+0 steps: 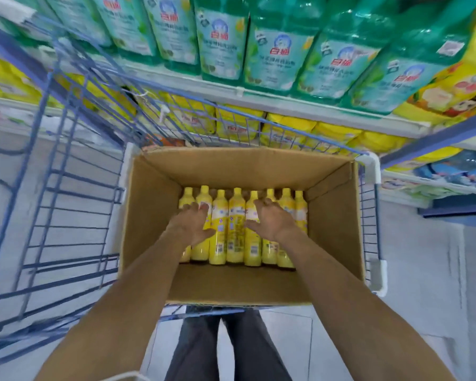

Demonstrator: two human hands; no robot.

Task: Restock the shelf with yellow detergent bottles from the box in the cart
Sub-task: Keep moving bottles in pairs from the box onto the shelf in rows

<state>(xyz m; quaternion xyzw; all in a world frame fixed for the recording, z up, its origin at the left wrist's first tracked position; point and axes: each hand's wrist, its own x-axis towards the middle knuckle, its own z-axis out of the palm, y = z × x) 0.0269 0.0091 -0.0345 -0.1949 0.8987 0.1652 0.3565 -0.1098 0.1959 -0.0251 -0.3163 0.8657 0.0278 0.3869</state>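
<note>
Yellow bottles lie flat in the box, caps pointing toward the shelf.

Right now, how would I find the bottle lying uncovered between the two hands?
Find the open cardboard box in the blue wire cart; a row of yellow bottles lies inside. Fourth from the left, the bottle shows cap to base between left hand and right hand, which overlap its neighbours.

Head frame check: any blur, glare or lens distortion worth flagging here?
Head view: wide-angle bending curves the shelf edge and the bars of the cart; blur smears the cart's left side; glare spots the wrap on the green bottles; the yellow bottles, box, left hand and right hand are fairly sharp, evenly lit.
</note>
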